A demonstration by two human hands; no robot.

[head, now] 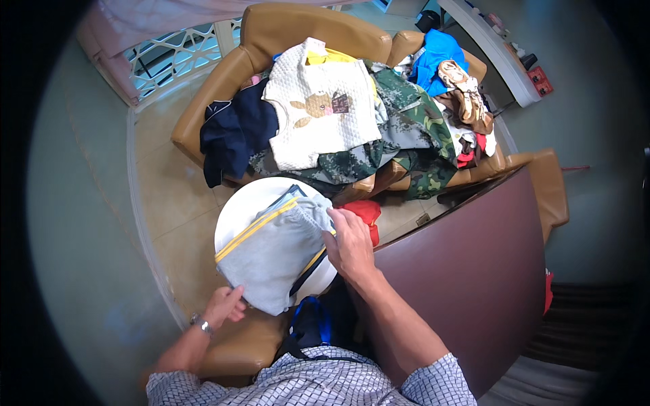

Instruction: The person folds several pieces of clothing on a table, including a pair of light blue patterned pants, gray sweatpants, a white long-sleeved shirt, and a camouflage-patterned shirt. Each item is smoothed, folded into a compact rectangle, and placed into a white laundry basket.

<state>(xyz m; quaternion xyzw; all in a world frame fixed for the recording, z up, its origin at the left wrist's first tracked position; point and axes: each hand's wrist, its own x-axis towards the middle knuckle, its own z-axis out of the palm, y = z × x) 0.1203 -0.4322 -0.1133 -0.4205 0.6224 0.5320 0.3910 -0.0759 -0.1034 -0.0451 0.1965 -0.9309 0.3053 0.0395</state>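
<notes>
Grey shorts or trousers (269, 248) with yellow side stripes lie folded on a round white stool or small table (231, 223) in front of me. My left hand (226, 306), with a metal watch on the wrist, pinches the hem at the near left corner. At the right end, my right hand (351, 242) has its thumb and fingers on the gathered waistband. Dark cloth (307, 274) shows under the grey garment's right edge, and more folded cloth peeks out at its far side.
A tan leather sofa (315, 25) beyond holds a white quilted vest (330, 122), camouflage clothes (406, 116), navy clothing (238, 132) and a blue garment (439, 58). A dark reddish-brown tabletop (467, 269) stands at my right. Red cloth (366, 213) lies behind the round white surface.
</notes>
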